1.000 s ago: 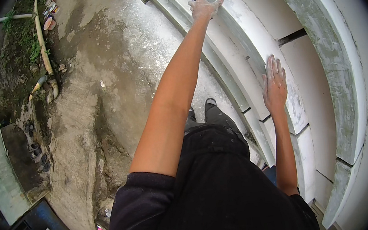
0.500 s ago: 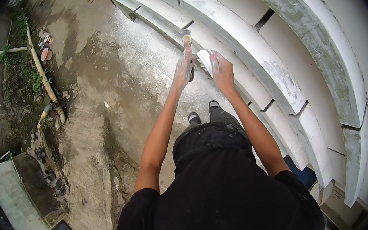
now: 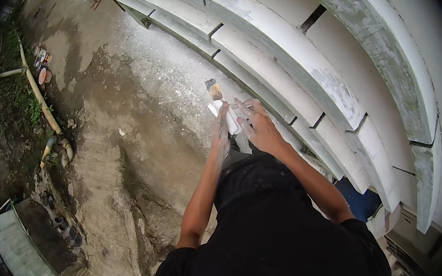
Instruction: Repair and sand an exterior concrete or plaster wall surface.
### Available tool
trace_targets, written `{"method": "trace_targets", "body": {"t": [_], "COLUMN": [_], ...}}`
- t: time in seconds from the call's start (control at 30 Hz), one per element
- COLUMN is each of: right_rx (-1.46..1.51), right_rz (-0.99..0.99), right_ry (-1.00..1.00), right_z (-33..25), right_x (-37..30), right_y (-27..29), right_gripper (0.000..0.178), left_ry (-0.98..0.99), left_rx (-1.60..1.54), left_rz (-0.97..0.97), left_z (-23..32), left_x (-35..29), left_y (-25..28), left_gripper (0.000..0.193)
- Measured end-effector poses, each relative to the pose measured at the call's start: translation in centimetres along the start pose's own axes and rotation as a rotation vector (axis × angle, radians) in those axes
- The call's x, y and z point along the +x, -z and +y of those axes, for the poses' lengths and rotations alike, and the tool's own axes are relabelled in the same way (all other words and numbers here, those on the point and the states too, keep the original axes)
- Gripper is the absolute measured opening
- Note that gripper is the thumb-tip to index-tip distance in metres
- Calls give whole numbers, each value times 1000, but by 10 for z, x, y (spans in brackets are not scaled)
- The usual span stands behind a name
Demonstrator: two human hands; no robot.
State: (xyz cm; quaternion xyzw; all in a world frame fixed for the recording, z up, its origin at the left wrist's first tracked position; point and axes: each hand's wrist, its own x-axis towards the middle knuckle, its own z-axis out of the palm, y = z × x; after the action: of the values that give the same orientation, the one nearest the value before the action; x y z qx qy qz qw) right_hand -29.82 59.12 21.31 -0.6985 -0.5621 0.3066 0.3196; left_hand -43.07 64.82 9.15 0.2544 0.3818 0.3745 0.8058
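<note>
My left hand (image 3: pixel 221 128), dusted white, is closed around a white folded sheet (image 3: pixel 231 118) and a flat tool like a putty knife (image 3: pixel 214 90). The tool's dark end, stained yellow-brown, sticks out beyond the fingers; its handle is hidden by the sheet and hand. Just to the right, my right hand (image 3: pixel 261 127) has its fingers spread and partly bent, close to the sheet's edge. I cannot tell whether its fingertips touch the sheet. Both hands are in front of my waist.
Long curved white ledges (image 3: pixel 287 50) rise in steps along my right, with dark gaps between sections. White dust covers the concrete ground (image 3: pixel 153 53) beside them. Farther left lie a pipe (image 3: pixel 39 98), some containers (image 3: pixel 43 76) and several shoes (image 3: pixel 60 226).
Both hands have come nearer my body. The white sheet has passed from my right hand to my left, beside the flat tool. My right hand's fingers have opened.
</note>
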Motion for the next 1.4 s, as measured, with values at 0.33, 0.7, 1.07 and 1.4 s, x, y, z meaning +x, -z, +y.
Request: {"method": "trace_targets", "body": {"t": [0.33, 0.7, 1.07, 1.4], "right_rx": [619, 807, 385, 300], "right_rz": [-38, 263, 107, -41], "right_ry": [-306, -76, -365, 100], "right_z": [20, 29, 46, 34], "right_x": [-45, -33, -33, -24], "right_y": [28, 104, 159, 171], "right_gripper": [59, 44, 44, 61], "left_ry": [-61, -494, -337, -254], "left_rx": [575, 766, 747, 135], "left_rz": [-218, -382, -343, -92], "left_z": [46, 43, 20, 5], "left_x": [-26, -12, -6, -13], "left_y": [-111, -197, -195, -203], "left_gripper": [42, 43, 47, 40]}}
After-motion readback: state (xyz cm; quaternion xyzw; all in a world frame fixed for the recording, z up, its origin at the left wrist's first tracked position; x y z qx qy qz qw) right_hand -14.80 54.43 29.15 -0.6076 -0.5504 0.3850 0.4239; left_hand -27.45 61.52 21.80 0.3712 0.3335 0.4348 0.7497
